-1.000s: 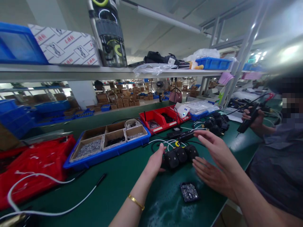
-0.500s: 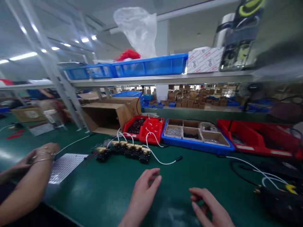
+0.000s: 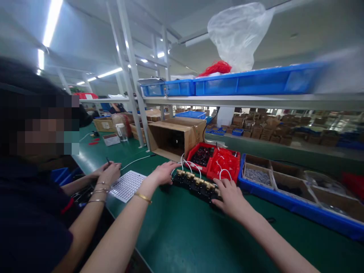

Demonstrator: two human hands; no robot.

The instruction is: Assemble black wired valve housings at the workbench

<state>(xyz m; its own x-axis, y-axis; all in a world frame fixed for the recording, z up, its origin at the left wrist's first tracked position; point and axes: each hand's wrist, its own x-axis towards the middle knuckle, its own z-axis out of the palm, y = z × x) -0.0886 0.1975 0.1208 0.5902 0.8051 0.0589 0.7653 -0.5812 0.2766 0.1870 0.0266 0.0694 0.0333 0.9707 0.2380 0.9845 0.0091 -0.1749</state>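
Note:
A row of black blocks with brass fittings [image 3: 196,184] and white cables lies on the green bench. My left hand [image 3: 163,173], with a gold bracelet on its wrist, is at the row's left end. Its fingers reach over the end block, partly hiding it. At the other end my right hand [image 3: 231,197] has thumb and fingers curved about the last block. Both hands touch the row from opposite sides, though the exact contact is partly covered.
A co-worker's hands [image 3: 110,170] are beside a white perforated sheet [image 3: 128,185] at left. Behind the row stand an open cardboard box [image 3: 196,132], red bins [image 3: 224,161] and a blue tray [image 3: 301,208] with compartments. A shelf [image 3: 256,100] crosses above.
My view has swung left. Both hands, apart above the bench before, have moved forward to the two ends of the row of blocks. The co-worker is now more in view.

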